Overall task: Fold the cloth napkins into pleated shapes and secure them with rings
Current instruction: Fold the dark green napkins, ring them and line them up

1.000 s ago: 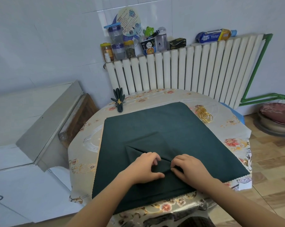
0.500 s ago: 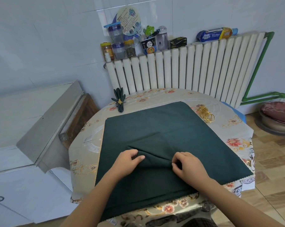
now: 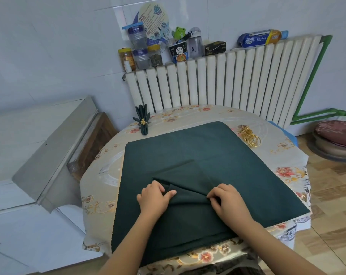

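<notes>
Both forearms run off the bottom edge; the fingertips of the right hand are tucked under a raised fold of the green napkin, so their hold cannot be made out; the worktop is cut off at its near edge; print on the jars is too small to read.
</notes>
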Demonstrator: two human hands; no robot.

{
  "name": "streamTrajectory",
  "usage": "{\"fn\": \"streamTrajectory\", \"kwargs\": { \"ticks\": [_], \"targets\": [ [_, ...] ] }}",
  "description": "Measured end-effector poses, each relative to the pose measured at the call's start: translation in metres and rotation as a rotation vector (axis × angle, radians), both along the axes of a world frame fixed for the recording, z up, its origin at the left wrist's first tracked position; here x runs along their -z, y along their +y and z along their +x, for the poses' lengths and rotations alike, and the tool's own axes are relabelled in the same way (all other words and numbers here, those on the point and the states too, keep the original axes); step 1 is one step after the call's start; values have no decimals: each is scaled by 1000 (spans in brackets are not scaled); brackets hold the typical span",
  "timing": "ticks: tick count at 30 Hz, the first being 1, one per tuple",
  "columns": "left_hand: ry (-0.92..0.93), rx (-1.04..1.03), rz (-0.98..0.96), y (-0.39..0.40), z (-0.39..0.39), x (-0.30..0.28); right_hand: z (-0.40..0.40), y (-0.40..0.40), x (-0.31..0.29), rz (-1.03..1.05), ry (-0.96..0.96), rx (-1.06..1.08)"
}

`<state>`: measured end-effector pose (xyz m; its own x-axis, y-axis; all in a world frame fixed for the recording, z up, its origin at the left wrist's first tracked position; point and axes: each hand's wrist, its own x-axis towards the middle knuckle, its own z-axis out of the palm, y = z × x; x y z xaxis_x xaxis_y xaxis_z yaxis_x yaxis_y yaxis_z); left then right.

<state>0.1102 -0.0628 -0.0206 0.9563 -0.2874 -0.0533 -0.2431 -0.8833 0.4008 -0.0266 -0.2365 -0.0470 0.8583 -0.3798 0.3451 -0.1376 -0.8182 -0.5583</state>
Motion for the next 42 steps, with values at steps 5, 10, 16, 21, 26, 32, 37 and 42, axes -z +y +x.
{"fn": "streamTrajectory", "kwargs": {
  "ticks": [5, 10, 16, 21, 26, 32, 37, 42],
  "targets": [
    [-177, 110, 261, -7, 3, -27, 2, 4, 2, -12, 2, 24],
    [-265, 611, 158, -51, -3, -48, 8, 8, -4, -92, -16, 82],
    [-208, 1021, 506, -113, 13, -44, 8, 11, -6, -96, 47, 117],
    [-129, 1052, 724, -143, 21, -54, 6, 7, -13, -88, 87, 80],
    [-157, 1065, 698, -141, 20, -57, 5, 3, -6, -115, 54, 163],
    [-112, 982, 301, -92, 19, -43, 2, 4, -9, -132, 45, 182],
    [-129, 917, 150, -55, 16, -17, -3, 9, -3, -199, -33, 181],
    [-113, 922, 183, -38, 12, -5, -3, 11, -1, -161, -46, 214]
  ]
}}
